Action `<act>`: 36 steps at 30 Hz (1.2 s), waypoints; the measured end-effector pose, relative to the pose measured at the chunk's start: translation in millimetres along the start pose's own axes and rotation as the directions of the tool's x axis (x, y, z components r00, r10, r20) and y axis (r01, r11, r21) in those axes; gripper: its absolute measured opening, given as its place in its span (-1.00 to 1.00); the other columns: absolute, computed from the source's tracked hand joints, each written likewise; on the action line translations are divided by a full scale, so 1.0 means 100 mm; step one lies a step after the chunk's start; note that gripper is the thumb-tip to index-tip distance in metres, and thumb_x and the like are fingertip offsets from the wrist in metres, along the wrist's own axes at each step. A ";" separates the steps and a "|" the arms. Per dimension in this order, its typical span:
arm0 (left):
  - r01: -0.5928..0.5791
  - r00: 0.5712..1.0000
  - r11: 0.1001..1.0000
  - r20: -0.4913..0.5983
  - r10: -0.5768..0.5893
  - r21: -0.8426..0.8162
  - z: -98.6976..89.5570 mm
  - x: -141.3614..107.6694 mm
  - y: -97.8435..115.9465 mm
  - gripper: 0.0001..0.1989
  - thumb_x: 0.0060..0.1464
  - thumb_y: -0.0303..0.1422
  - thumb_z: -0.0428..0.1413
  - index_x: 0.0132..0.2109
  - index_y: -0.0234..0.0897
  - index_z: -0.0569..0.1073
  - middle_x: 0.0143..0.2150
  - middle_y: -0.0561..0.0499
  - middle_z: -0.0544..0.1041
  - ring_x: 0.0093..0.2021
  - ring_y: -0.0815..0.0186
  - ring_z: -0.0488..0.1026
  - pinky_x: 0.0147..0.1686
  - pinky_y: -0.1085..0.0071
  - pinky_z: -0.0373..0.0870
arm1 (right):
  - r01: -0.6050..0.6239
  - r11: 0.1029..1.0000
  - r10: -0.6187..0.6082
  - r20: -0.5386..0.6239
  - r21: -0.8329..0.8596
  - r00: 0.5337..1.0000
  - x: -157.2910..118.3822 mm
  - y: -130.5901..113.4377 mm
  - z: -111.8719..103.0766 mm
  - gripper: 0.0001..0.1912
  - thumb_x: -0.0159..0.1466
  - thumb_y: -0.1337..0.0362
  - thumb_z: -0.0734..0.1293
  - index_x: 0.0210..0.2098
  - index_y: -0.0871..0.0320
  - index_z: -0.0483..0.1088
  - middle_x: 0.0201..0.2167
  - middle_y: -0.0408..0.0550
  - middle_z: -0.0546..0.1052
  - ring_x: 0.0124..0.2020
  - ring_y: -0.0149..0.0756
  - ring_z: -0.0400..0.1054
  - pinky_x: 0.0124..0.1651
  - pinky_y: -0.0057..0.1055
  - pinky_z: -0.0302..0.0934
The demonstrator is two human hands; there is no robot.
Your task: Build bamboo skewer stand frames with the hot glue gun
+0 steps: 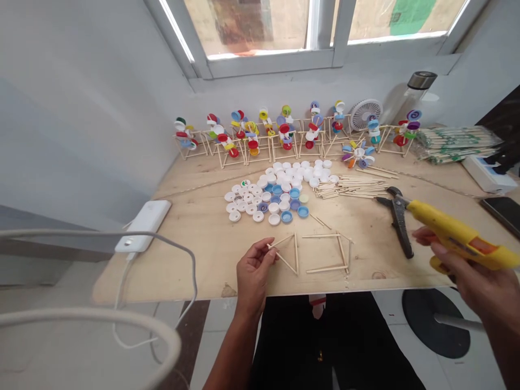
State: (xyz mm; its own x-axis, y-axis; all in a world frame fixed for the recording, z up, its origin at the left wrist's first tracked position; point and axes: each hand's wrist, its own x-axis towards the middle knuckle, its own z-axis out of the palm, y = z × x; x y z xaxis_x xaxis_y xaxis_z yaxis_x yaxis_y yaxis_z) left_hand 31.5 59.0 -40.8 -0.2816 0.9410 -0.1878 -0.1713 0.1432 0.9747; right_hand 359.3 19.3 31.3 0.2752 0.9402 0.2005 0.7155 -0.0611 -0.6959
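Note:
My left hand (255, 268) pinches the corner of a small triangular frame of wooden sticks (296, 254) near the table's front edge. Just right of it lies a second, partly built stick frame (342, 252). At the right, my right hand (467, 276) is wrapped round the grip of a yellow glue gun (455, 230), whose nozzle points left above the black-handled pliers (400, 216). White and blue bottle caps (284, 189) are spread over the middle of the table, with a pile of loose sticks (353, 186) to their right.
Along the wall stand several stick frames with coloured cap wheels (252, 143). A small fan (366, 115), a bottle (410, 95), bagged sticks (455, 142), a power strip (489, 174) and a phone (501, 214) are at the right. A white power bank (144, 225) with a cable lies left.

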 end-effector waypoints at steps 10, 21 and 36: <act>0.007 1.000 1.000 0.013 -0.007 0.015 -0.11 -0.04 0.02 -0.65 -0.15 -0.24 0.26 -0.17 -0.29 0.53 -0.39 0.05 0.46 -0.38 0.41 0.36 -0.34 0.51 0.33 | 0.081 0.974 -0.177 0.491 0.210 0.853 -0.51 -0.70 0.60 -0.79 0.26 0.17 0.22 -0.13 0.02 0.36 -0.28 -0.09 0.53 -0.25 -0.21 0.45 -0.30 -0.38 0.37; -0.082 0.996 0.992 0.029 0.080 0.094 -0.13 -0.18 0.10 -0.73 -0.05 -0.29 0.21 -0.16 -0.26 0.51 -0.39 0.04 0.51 -0.35 0.35 0.46 -0.25 0.44 0.39 | 0.193 0.980 -0.188 0.572 0.052 0.799 -0.46 -0.78 1.05 -0.85 0.30 0.21 0.13 -0.31 0.10 0.27 -0.47 -0.17 0.41 -0.48 -0.35 0.33 -0.42 -0.43 0.15; 0.003 0.997 0.994 0.072 -0.011 0.105 -0.20 -0.18 0.16 -0.73 -0.04 -0.26 0.21 -0.16 -0.26 0.51 -0.38 0.01 0.53 -0.38 0.32 0.47 -0.29 0.41 0.41 | 0.291 0.955 -0.210 0.556 -0.061 0.804 -0.39 -0.80 1.20 -0.85 0.28 0.22 0.16 -0.40 0.10 0.25 -0.51 -0.15 0.42 -0.53 -0.37 0.30 -0.48 -0.46 0.09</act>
State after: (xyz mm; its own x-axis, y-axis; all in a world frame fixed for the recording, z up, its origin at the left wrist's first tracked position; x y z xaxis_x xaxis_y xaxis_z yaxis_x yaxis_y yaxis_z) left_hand 14.9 37.8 -24.6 -0.2105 0.9591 -0.1892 -0.0722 0.1778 0.9814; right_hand 213.7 27.6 -3.6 -0.2855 0.9554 -0.0761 0.8025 0.1949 -0.5639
